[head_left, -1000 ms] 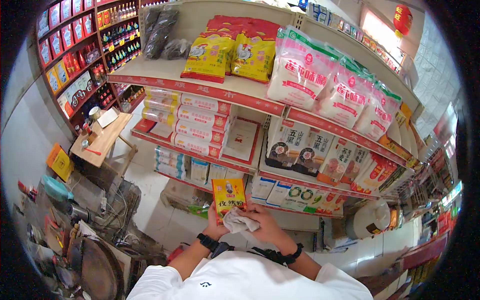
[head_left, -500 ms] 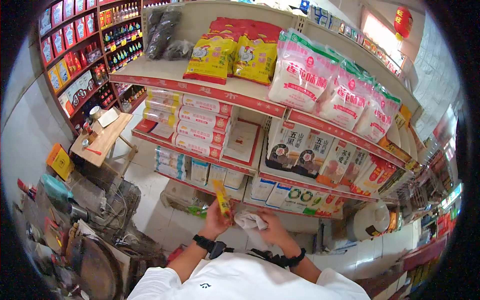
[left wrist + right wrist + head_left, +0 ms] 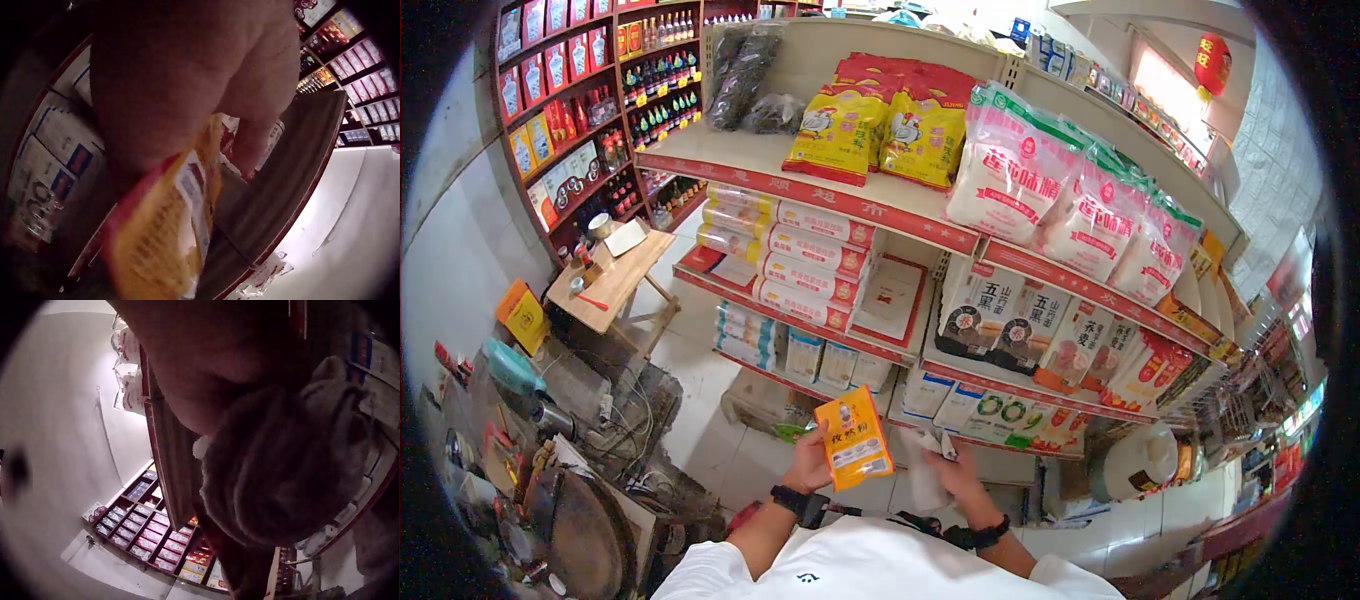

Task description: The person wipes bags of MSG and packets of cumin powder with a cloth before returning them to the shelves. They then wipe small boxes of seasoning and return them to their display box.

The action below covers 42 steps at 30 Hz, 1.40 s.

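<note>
In the head view my left hand (image 3: 807, 462) pinches a yellow-orange spice packet (image 3: 855, 440) by its left side, its printed face turned up toward me. The left wrist view shows the same packet (image 3: 156, 244) close up, hanging from the fingers. My right hand (image 3: 953, 472) holds a crumpled pale cloth (image 3: 923, 478), a short way right of the packet. Up close in the right wrist view, the cloth (image 3: 281, 462) is bunched in folds against the fingers. Both hands are in front of the lower shelves, above the floor.
Ahead, a shelf unit (image 3: 800, 190) carries yellow bags (image 3: 837, 130) and white-pink bags (image 3: 1005, 175) on top. Below are rolled packs (image 3: 815, 265) and dark noodle packs (image 3: 975, 315). A small wooden table (image 3: 605, 285) stands at left, with clutter and a round board (image 3: 580, 525) nearer me.
The packet turned edge-on, then face up again, tilted, and sits lower. The cloth was against its face, then moved away right with my right hand. The head view has shifted slightly.
</note>
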{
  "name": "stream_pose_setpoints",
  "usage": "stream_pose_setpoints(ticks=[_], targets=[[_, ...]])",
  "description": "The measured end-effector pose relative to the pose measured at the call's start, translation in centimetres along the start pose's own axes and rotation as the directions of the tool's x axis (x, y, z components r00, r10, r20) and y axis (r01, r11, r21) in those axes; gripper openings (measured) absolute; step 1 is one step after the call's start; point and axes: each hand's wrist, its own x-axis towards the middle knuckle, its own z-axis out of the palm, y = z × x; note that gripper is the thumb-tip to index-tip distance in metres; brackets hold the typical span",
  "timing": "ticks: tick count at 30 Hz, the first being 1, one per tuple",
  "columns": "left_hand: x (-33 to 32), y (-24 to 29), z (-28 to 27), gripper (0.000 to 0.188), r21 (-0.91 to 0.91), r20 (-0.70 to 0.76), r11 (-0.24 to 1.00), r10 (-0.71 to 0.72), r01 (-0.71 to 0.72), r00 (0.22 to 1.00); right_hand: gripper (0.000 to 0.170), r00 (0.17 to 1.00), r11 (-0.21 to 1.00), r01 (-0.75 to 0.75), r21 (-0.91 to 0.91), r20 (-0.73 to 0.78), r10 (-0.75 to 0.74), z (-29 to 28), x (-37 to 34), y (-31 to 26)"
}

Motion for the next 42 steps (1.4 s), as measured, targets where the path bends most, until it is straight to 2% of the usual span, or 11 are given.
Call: stream_pose_setpoints(ticks=[1, 5, 9, 16, 24, 30, 32, 35, 39, 41, 42], targets=[[-0.3, 0.2, 0.1, 0.057, -0.095, 0.122, 0.995, -0.030, 0.041, 0.992, 0.044, 0.998, 0.999, -0.030, 0.018, -0.046, 0.031, 0.1, -0.2, -0.3], [-0.4, -0.1, 0.8, 0.064, 0.007, -0.006, 1.000, 0.004, -0.004, 1.000, 0.044, 0.996, 0.996, -0.009, -0.083, -0.084, 0.002, 0.2, 0.1, -0.5], [-0.9, -0.2, 2.2, 0.073, -0.138, 0.140, 0.987, -0.058, 0.077, 0.988, 0.044, 0.997, 0.987, 0.072, -0.145, -0.017, -0.076, 0.1, 0.1, -1.0], [-0.6, 0.3, -1.5, 0.071, -0.359, 0.245, 0.929, 0.003, 0.088, 0.970, 0.042, 0.994, 0.997, 0.062, 0.056, -0.095, -0.056, 0.2, -0.1, -1.5], [-1.1, 0.0, 2.1, 0.069, -0.205, 0.168, 0.978, 0.064, -0.028, 0.984, 0.041, 0.989, 0.995, 0.053, -0.088, -0.134, -0.065, -0.2, 1.1, 2.8], [-0.1, -0.5, 1.7, 0.073, -0.144, 0.162, 0.990, 0.021, 0.003, 0.987, 0.037, 0.973, 0.974, 0.197, -0.108, -0.099, -0.208, 1.6, -0.6, -4.4], [0.2, -1.0, 2.1, 0.076, -0.128, 0.179, 0.991, -0.020, 0.043, 0.984, 0.042, 0.876, 0.807, 0.394, -0.440, -0.086, -0.474, 2.6, -0.3, -7.0], [1.0, -2.8, 3.7, 0.076, 0.109, 0.007, 0.993, -0.043, 0.042, 0.999, 0.050, 0.796, 0.644, 0.511, -0.569, 0.030, -0.604, 5.3, 1.1, -8.8], [1.6, -4.0, 5.0, 0.074, 0.297, -0.201, 0.955, 0.065, -0.002, 0.977, 0.062, 0.848, 0.572, 0.493, -0.656, 0.214, -0.485, 8.7, 1.3, -10.1], [2.6, -3.1, 1.4, 0.077, 0.244, -0.076, 0.969, 0.053, -0.033, 0.996, 0.068, 0.881, 0.470, 0.465, -0.751, 0.341, -0.327, 9.6, 1.0, -10.2], [3.4, -2.3, -0.9, 0.081, -0.190, 0.263, 0.981, 0.027, 0.024, 0.964, 0.070, 0.894, 0.412, 0.448, -0.794, 0.408, -0.185, 9.7, 0.8, -10.5]])
